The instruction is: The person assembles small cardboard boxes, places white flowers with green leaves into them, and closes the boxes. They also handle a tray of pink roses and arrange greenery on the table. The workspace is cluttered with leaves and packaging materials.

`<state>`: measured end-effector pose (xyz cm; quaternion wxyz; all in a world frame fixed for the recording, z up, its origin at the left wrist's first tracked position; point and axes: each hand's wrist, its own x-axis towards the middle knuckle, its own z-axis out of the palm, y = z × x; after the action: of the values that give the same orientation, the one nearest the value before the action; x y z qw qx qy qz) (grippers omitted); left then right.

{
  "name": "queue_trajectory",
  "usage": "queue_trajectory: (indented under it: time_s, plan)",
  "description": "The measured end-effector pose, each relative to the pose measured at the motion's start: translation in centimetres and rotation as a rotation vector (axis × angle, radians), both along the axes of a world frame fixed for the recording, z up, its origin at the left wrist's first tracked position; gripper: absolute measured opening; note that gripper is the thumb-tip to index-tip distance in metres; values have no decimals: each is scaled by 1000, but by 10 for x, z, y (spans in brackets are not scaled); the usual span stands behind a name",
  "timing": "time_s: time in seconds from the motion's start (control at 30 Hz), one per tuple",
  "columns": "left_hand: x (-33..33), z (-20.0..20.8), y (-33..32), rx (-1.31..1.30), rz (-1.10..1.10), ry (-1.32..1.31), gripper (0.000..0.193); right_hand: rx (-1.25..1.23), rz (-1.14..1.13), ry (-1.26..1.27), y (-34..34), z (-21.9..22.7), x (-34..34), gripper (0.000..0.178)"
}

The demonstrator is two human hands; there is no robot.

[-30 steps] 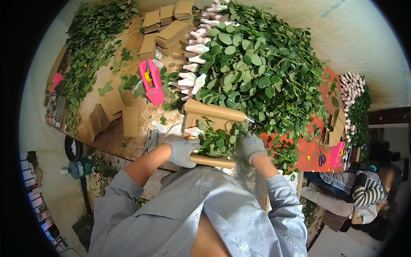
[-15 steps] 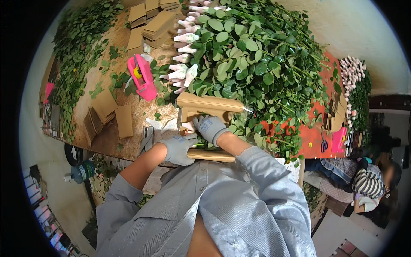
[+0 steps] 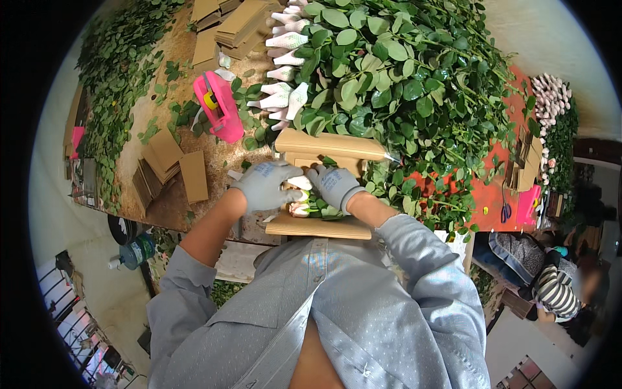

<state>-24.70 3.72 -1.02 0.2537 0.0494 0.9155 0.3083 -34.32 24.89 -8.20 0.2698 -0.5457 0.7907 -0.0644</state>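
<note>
In front of me lies a piece of corrugated cardboard with a rolled far edge point(image 3: 330, 144) and a near flap point(image 3: 317, 227). Pale pink rose heads point(image 3: 299, 209) and green leaves sit between these two parts. My left hand point(image 3: 264, 185), in a grey glove, curls its fingers and thumb round a white bud point(image 3: 300, 183) at the head end. My right hand point(image 3: 335, 188), gloved alike, bends its fingers over the roses just right of the heads, its fingertips partly hidden. A large pile of leafy roses point(image 3: 402, 78) with white-netted heads point(image 3: 287, 41) lies beyond.
A pink tape dispenser point(image 3: 227, 117) stands left of the pile. Cardboard pieces lie at left point(image 3: 194, 176) and far back point(image 3: 243, 26). Blue-handled scissors point(image 3: 505, 211) rest on the red surface at right. Another person point(image 3: 557, 285) is at far right; a water bottle point(image 3: 136, 253) is below left.
My left hand has moved from the near cardboard flap up to the rose heads. The near flap lies more spread out, uncovering rose heads. My right hand has shifted slightly right as the view moved.
</note>
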Motion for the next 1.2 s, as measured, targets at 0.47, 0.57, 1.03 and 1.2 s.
queue_trajectory:
  time_s: [0.47, 0.57, 1.03, 1.2]
  plan:
    - [-2, -57, 1, -477, -345, 245, 14, -21, -13, -149, 0, 9, -15, 46]
    - [-3, -50, -9, -482, -340, 268, 14, -46, -20, -132, 2, -4, -14, 46]
    - [29, 25, 4, -67, -226, 89, 36, -75, 26, -23, -3, -5, 4, 44]
    - [23, -11, 16, 79, -306, 84, 47, -363, -127, -125, -1, -23, 5, 25]
